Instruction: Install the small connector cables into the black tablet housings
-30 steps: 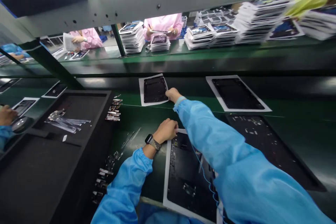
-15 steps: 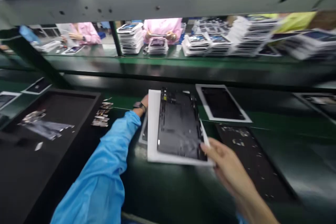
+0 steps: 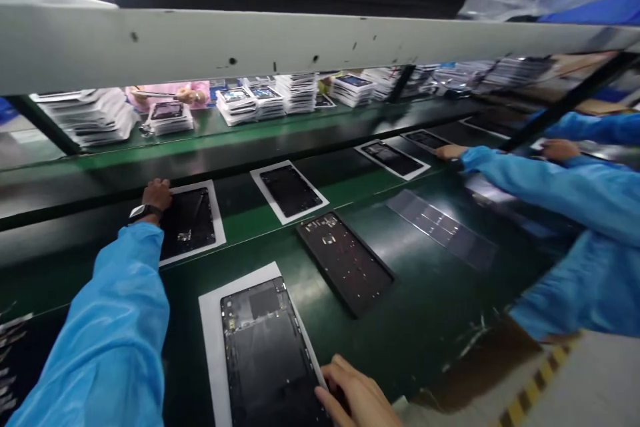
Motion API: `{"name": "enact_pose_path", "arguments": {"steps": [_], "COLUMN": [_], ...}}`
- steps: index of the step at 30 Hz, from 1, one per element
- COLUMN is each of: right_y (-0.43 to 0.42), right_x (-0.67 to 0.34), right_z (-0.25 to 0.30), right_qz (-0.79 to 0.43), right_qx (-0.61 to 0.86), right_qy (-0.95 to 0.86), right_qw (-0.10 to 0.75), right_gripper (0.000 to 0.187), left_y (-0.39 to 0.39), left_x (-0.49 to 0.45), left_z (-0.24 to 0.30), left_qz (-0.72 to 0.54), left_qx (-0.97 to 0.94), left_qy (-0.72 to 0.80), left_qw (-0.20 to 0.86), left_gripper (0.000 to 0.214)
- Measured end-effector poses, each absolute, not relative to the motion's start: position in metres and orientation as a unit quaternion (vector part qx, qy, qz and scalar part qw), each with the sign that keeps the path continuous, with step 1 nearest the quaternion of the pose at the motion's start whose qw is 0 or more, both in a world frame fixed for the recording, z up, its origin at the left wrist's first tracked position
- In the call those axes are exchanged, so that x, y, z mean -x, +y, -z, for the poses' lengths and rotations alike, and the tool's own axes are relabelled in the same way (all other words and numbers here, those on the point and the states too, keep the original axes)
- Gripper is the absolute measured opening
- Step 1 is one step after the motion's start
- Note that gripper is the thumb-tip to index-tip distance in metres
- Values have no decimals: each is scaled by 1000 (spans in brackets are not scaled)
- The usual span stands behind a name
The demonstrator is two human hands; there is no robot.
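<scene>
A black tablet housing (image 3: pixel 270 360) on a white sheet (image 3: pixel 213 340) lies in front of me at the bottom of the view. My right hand (image 3: pixel 357 393) grips its right edge, thumb on top and fingers curled. Farther off on the left, my left hand (image 3: pixel 157 195), with a watch at the wrist, is closed at the upper left edge of a second tablet housing (image 3: pixel 197 227), also on a white sheet. Its fingertips are partly hidden. A small shiny part lies inside that housing.
A black tray (image 3: pixel 350 267) with small parts sits right of the near housing. Another housing (image 3: pixel 293 190) lies beyond it. A clear plastic strip (image 3: pixel 440 227) is farther right. A co-worker's blue sleeve (image 3: pixel 540 180) reaches in. Stacks (image 3: pixel 295 93) stand behind, beneath an overhead beam (image 3: pixel 280 47).
The view has swung right. The near housing and sheet, previously raised in my right hand, are now lower and closer. My left hand, formerly hidden behind them, shows at another housing.
</scene>
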State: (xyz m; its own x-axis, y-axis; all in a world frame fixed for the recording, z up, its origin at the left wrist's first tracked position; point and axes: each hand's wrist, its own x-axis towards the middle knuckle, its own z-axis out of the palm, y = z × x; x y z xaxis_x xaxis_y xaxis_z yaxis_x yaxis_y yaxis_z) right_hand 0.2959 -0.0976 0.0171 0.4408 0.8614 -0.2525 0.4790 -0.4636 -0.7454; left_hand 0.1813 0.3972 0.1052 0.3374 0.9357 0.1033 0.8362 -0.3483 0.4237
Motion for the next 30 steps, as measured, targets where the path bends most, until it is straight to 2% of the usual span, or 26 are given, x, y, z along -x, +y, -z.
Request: {"name": "enact_pose_path", "arguments": {"steps": [5,9,11,14,17,21,25,30], "right_y": [-71,-35,-30,-40,-54,-47,-27,-21], "right_x": [-366,-445,-466,-473,-468,-476,-487,-464], "right_z": [-55,-69,-67,-59,-50,-42,-35,-29], "right_qz": [-221,-110,-119,-184,-196,-213,-195,-210], "right_qx": [777,837,838,810,780,722,769,808], "right_qy": [-506,-463,-471,-512,-556,-619,-567,-494], "right_qw": [304,270,247,219,209,223,221,245], "right_gripper": [27,15,13,12,17,23,23,52], "left_y": [369,280,208,99,29,5,14,32], "left_x": [-183,-154,-127,-83,-37,15,37,34], "left_z": [-109,-143,-155,-143,-97,-46,-30,-17], "left_qz": [-204,-217,-305,-388,-294,-159,-167,-173], "left_qx": [-787,-797,-781,-688,-617,-613,-618,-630], "left_qy": [557,524,508,594,715,765,767,757], "left_qw": [168,209,195,154,147,117,47,-6], "left_gripper": [28,33,36,36,38,51,56,53]}}
